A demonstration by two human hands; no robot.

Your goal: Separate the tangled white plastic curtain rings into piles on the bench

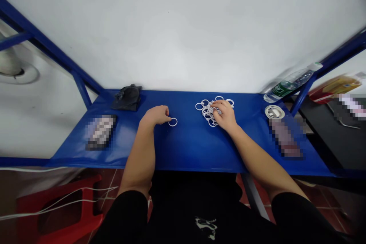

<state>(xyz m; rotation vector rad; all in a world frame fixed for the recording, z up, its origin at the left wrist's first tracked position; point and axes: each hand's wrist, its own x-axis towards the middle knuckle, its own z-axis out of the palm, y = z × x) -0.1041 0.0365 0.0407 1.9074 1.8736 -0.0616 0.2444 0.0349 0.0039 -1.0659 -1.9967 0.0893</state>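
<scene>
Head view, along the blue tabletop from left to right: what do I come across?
Black plastic bag → left hand → single white ring at its fingertips → cluster of white rings → clear bottle with a green label.

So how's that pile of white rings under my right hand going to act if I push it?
The pile of white rings looks light, since each is a thin, open hoop. Overlapping as they do, some may catch and drag along together. Lying mostly low, they'd probably slide rather than roll.
</scene>
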